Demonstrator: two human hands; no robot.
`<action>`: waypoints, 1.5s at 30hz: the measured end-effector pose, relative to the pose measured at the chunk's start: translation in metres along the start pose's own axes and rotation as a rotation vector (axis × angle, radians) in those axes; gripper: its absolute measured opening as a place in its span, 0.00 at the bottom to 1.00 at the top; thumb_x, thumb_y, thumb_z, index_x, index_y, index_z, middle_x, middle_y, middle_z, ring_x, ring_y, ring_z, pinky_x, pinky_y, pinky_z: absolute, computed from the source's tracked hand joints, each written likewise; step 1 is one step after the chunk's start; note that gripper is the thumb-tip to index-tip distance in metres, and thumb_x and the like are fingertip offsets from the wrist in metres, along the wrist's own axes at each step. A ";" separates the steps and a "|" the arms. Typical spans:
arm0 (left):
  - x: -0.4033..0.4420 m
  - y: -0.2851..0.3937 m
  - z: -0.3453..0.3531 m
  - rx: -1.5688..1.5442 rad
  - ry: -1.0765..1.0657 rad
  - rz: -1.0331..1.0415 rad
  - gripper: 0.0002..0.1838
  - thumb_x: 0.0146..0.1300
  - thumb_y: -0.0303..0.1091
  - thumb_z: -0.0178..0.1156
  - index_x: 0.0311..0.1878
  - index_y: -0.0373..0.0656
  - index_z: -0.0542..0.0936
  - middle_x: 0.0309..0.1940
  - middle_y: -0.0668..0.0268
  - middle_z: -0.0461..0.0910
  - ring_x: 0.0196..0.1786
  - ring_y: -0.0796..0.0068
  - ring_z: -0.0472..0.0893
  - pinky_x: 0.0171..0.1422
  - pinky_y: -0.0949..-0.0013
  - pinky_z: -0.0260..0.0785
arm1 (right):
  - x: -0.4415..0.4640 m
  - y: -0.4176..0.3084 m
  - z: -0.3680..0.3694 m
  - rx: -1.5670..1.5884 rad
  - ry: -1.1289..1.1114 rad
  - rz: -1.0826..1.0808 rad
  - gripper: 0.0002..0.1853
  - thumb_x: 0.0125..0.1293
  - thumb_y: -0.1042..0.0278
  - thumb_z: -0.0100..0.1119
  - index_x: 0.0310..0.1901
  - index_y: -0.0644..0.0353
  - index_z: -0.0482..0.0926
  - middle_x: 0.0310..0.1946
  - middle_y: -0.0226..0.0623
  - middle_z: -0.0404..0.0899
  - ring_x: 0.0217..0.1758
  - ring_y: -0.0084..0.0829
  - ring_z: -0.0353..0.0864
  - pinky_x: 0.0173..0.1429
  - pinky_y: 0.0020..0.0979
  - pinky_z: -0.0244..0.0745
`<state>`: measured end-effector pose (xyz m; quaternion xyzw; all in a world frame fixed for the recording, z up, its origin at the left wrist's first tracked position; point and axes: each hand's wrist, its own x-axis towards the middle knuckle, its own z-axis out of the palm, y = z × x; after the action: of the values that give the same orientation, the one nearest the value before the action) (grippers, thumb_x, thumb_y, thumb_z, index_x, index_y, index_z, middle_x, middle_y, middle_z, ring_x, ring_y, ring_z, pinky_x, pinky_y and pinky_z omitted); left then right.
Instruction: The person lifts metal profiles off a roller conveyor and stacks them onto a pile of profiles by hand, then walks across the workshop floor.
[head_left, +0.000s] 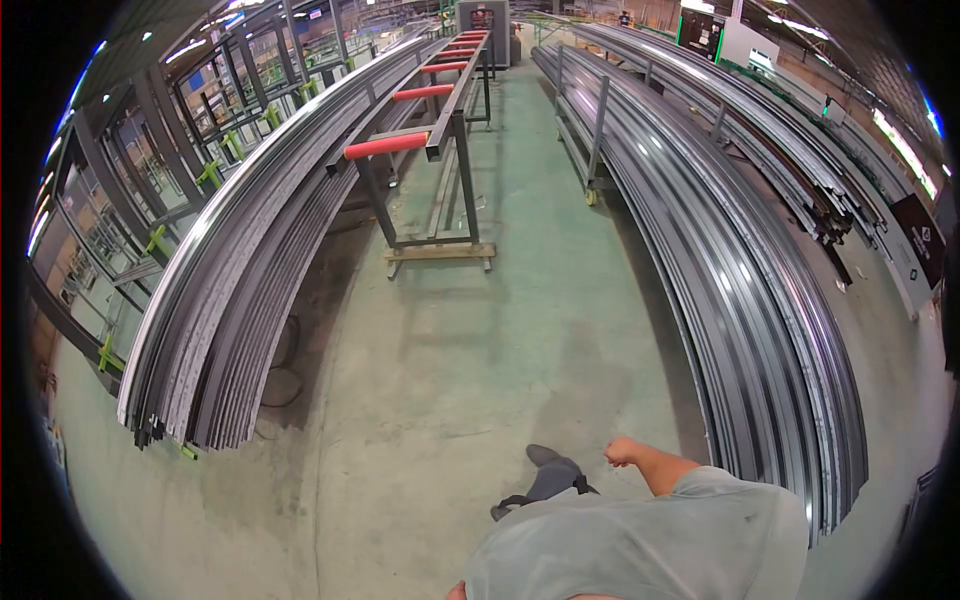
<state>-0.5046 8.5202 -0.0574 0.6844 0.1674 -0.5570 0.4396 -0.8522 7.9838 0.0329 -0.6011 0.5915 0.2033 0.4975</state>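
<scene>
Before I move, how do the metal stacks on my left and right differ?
The left stack looks mostly dull; the right stack looks shinier. The left stack's near ends stop farther ahead, while the right stack's reach back closer beside you. Both are long lengths running away from you.

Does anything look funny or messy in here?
A dark loop, maybe a cable, lies on the floor beside the left metal bars, which looks untidy. Those bars' near ends don't line up evenly either.

Along the left side of the floor (380, 420) runs one long bundle of metal profiles (235, 240). Beside it stands a steel frame (465, 170) with red rollers (385, 146) and, at its near foot, a wooden board (440, 254). Behind is a grey machine (484, 48).
</scene>
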 end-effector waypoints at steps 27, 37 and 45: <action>0.025 0.044 0.017 0.189 -0.020 0.003 0.29 0.68 0.57 0.47 0.46 0.37 0.81 0.14 0.74 0.66 0.15 0.82 0.59 0.19 0.72 0.52 | -0.007 -0.011 0.016 -0.162 -0.053 0.016 0.14 0.56 0.63 0.48 0.33 0.61 0.82 0.29 0.37 0.84 0.27 0.30 0.82 0.28 0.34 0.78; 0.025 0.044 0.020 0.207 -0.026 0.007 0.30 0.68 0.58 0.47 0.45 0.37 0.82 0.13 0.75 0.65 0.15 0.82 0.58 0.19 0.72 0.51 | -0.029 -0.019 0.009 -0.067 -0.034 0.020 0.14 0.56 0.63 0.48 0.31 0.62 0.83 0.26 0.40 0.82 0.23 0.33 0.80 0.25 0.36 0.75; 0.022 0.038 0.018 0.204 -0.028 0.016 0.30 0.68 0.59 0.46 0.44 0.38 0.82 0.13 0.75 0.65 0.15 0.82 0.58 0.19 0.72 0.51 | -0.028 -0.013 0.010 -0.045 -0.007 0.006 0.14 0.56 0.63 0.50 0.30 0.63 0.82 0.26 0.41 0.82 0.24 0.33 0.80 0.25 0.36 0.76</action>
<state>-0.4809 8.4786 -0.0617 0.7191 0.0984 -0.5772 0.3742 -0.8432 8.0040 0.0568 -0.6097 0.5867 0.2201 0.4854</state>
